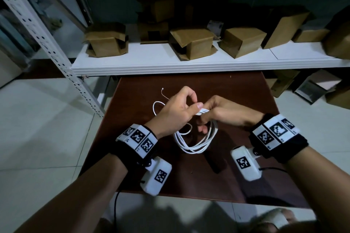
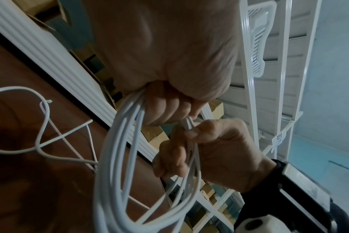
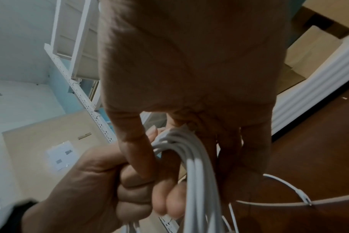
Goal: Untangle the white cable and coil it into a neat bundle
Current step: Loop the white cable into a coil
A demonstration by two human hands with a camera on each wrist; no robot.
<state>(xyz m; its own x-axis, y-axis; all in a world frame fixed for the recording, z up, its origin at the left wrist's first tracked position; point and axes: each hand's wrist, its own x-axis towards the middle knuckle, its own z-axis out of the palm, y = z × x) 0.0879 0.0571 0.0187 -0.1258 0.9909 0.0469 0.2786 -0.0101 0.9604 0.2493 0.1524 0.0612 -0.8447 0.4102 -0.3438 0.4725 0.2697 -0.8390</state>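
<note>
The white cable (image 1: pixel 195 147) hangs in several loops above the brown table (image 1: pixel 236 104), gathered at the top between both hands. My left hand (image 1: pixel 181 109) grips the top of the bundle, thumb pressed on the strands (image 1: pixel 203 110). My right hand (image 1: pixel 214 111) curls its fingers round the same gathered strands from the right. In the left wrist view the loops (image 2: pixel 118 157) drop from my left fingers (image 2: pixel 165 108), and a loose tail (image 2: pixel 42 126) lies on the table. In the right wrist view the strands (image 3: pixel 193 157) pass over my right fingers (image 3: pixel 137 141); a connector end (image 3: pixel 307 200) trails right.
A white shelf (image 1: pixel 170 62) with several cardboard boxes (image 1: pixel 193 41) stands just behind the table. Its perforated metal upright (image 1: pixel 56 58) slants at the left. More boxes (image 1: pixel 312 89) sit on the floor at the right. A loose cable tail (image 1: pixel 157 106) lies left of my hands.
</note>
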